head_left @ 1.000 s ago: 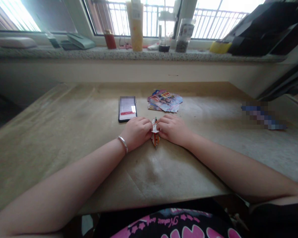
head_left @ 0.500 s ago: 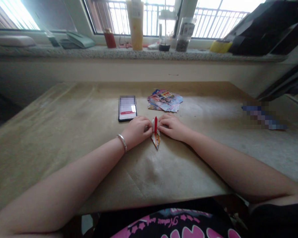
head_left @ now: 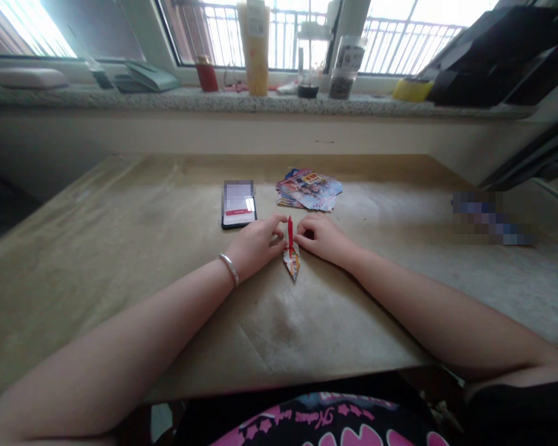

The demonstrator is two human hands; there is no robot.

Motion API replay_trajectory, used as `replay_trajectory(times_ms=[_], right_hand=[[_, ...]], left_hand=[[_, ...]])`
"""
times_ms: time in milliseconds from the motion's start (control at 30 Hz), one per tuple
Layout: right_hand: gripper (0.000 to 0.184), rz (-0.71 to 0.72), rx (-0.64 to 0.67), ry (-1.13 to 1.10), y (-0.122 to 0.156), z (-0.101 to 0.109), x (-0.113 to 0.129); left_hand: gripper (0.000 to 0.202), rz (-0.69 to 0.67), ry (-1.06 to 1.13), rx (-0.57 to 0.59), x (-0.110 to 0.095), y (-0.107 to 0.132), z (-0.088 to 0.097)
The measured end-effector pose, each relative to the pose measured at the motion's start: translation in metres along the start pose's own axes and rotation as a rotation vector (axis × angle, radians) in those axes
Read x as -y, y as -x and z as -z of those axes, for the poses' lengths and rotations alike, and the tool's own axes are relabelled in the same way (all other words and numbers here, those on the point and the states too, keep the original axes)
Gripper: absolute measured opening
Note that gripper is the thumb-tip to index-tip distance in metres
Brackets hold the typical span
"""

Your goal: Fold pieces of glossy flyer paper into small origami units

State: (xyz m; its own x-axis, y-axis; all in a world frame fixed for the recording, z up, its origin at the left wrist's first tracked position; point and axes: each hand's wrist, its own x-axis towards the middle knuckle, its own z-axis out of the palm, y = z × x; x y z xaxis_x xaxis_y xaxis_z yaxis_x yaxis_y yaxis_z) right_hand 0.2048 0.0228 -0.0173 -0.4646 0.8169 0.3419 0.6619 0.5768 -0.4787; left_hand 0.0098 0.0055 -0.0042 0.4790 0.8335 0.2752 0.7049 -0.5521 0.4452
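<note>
Folded paper (head_left: pixel 291 260): from my remote seat I see it on the tabletop (head_left: pixel 167 310) between both hands, narrow and patterned, one tip towards six o'clock and a red flap (head_left: pixel 291 234) towards twelve; whether the flap stands or lies flat I cannot tell
Left hand (head_left: pixel 255 248): at nine o'clock from the paper, thumb and forefinger bent with a gap showing between them, tips close against the paper's edge; pinch or light touch, I cannot tell
Right hand (head_left: pixel 326 241): at three o'clock, fingers curled inward, tips at the opposite edge; whether they grip or merely steady it, I cannot tell
Creases: I judge that uneven pull from the two sides could skew the folds or tear the paper at a corner
Slip: held only near its edges, the piece could skid or spring open if one side lets go early
Phone (head_left: pixel 239 205): between ten and eleven o'clock, just beside the left knuckles; an outward swing there could nudge it
Printed sheets (head_left: pixel 310 189): a loose pile between twelve and one o'clock; a careless forward reach could scatter them
</note>
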Motion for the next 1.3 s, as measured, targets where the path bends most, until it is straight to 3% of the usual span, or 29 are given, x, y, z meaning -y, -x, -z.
replay_trajectory(times_ms=[200, 400, 1033, 1300], right_hand=[[0.015, -0.035, -0.017, 0.017, 0.000, -0.001, -0.002], [0.015, -0.049, -0.052, 0.029, 0.002, -0.001, -0.003], [0.013, 0.285, -0.009, 0.153, 0.011, 0.006, 0.004], [0.015, 0.294, 0.052, 0.153, 0.013, 0.006, 0.004]], left_hand=[[0.019, -0.152, -0.257, 0.066, 0.002, 0.000, 0.002], [0.020, -0.240, -0.159, 0.003, 0.010, 0.000, -0.002], [0.020, -0.330, -0.238, 0.026, 0.014, -0.004, -0.002], [0.026, -0.442, -0.326, 0.040, 0.011, 0.001, 0.003]])
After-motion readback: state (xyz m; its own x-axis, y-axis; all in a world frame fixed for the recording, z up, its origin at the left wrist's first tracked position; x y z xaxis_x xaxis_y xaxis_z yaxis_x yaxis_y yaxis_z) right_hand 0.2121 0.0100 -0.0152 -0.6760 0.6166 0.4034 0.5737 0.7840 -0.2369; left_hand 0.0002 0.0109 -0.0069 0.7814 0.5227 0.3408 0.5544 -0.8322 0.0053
